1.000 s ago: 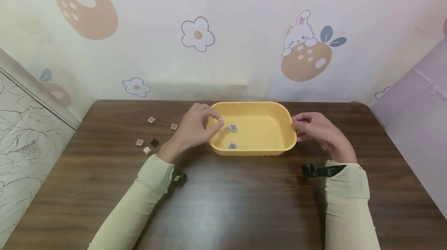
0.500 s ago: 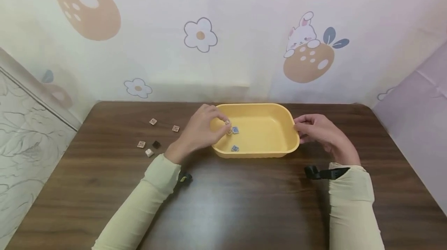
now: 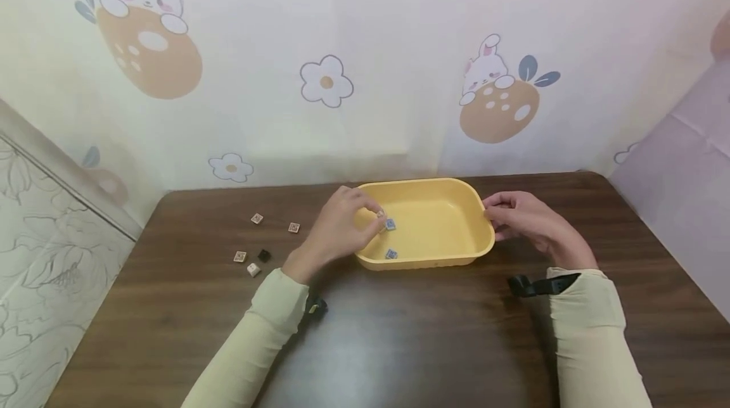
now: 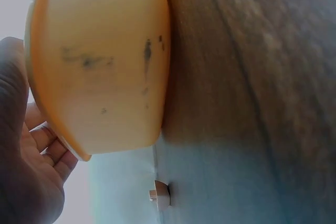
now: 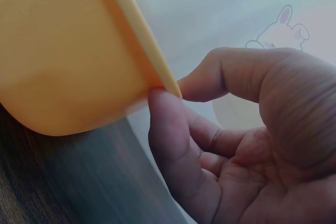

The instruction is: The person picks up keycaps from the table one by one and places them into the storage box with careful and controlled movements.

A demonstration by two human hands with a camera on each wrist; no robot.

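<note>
A tile (image 3: 381, 213) is pinched by the left hand (image 3: 342, 221) over the left end of the crosswise tray (image 3: 436, 230), its right rim (image 3: 492, 242) by the right hand (image 3: 527, 221)

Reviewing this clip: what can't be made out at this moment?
- Head: most of the small piece, covered by the left hand pinching it.
- Head: the markings on the nearer blue tile, too small to read.
- Left wrist: the yellow tub's contents, hidden by its outer wall.
- Right wrist: the tub's other end, cut off by the frame edges.
</note>
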